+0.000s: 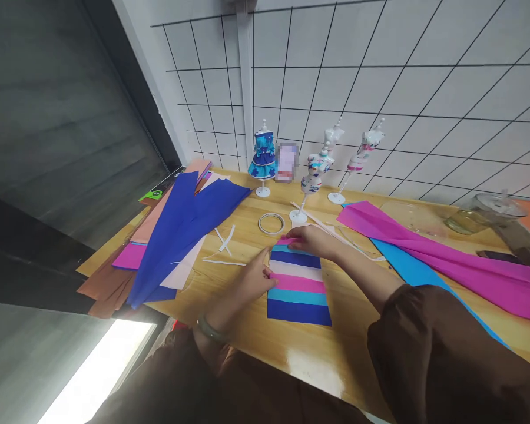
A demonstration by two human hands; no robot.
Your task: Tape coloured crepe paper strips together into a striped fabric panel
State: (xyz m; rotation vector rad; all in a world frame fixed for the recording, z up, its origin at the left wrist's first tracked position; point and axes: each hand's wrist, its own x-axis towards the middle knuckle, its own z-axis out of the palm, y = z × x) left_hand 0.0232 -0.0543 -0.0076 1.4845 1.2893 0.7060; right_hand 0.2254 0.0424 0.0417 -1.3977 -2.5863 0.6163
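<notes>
A striped paper panel (297,287) of blue, white, pink and teal bands lies flat on the wooden table (291,353). My left hand (252,278) rests against the panel's left edge, fingers pressed on it. My right hand (311,239) presses down on the panel's far end, fingers closed on the pink top strip. A green bangle (209,330) sits on my left wrist. Both arms wear brown sleeves.
Dark blue, pink and brown paper sheets (181,229) fan out at the left. Magenta and cyan sheets (446,265) lie at the right. Three small mannequin stands (318,168) line the back, one in a blue dress (263,156). A tape roll (271,223), white strips and a glass jar (481,215) are nearby.
</notes>
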